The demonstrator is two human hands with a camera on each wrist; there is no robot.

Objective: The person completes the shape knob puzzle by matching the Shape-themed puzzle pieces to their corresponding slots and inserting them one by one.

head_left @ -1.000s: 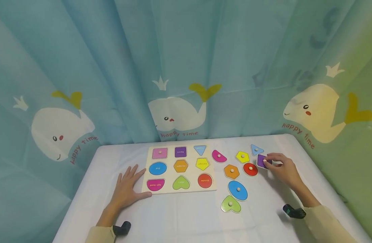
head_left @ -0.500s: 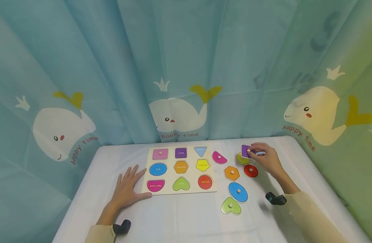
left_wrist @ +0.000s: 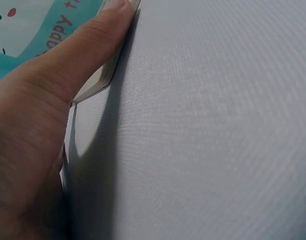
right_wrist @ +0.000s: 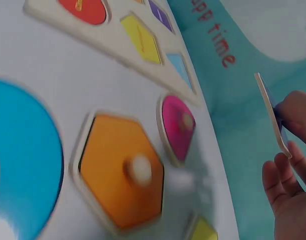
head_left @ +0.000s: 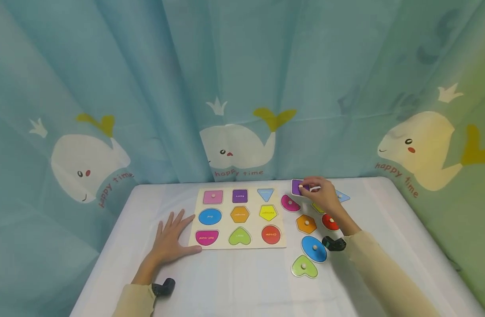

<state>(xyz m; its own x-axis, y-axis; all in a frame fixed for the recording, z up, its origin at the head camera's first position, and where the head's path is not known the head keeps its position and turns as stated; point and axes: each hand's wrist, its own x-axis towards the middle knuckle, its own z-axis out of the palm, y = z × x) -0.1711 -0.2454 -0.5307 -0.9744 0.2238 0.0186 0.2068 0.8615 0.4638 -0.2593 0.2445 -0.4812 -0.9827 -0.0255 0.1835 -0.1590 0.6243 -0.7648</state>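
My right hand [head_left: 325, 197] pinches the round knob of a purple square puzzle piece [head_left: 295, 188]. The piece is held above the table, just beyond the magenta half-round piece [head_left: 290, 203]; in the right wrist view it is seen nearly edge-on. A flat shape puzzle board [head_left: 255, 225] lies left of it, with printed recesses, the purple one in the middle of its far row. A pink piece [head_left: 209, 197] with a knob sits in the far left recess. My left hand [head_left: 168, 242] lies with spread fingers at the board's left side, thumb [left_wrist: 88, 45] on the near corner.
Right of the board lie the orange hexagon [head_left: 306, 224], blue oval [head_left: 313, 251], green heart [head_left: 304, 267] and red round piece [head_left: 330, 222]. The yellow pentagon [head_left: 317, 208] and light blue triangle [head_left: 343, 196] are partly behind the right hand. A curtain [head_left: 242, 88] hangs behind the table.
My right hand has lifted the purple square from beside the red piece and carried it left, past the yellow pentagon toward the board. The left hand stays at the board's edge.
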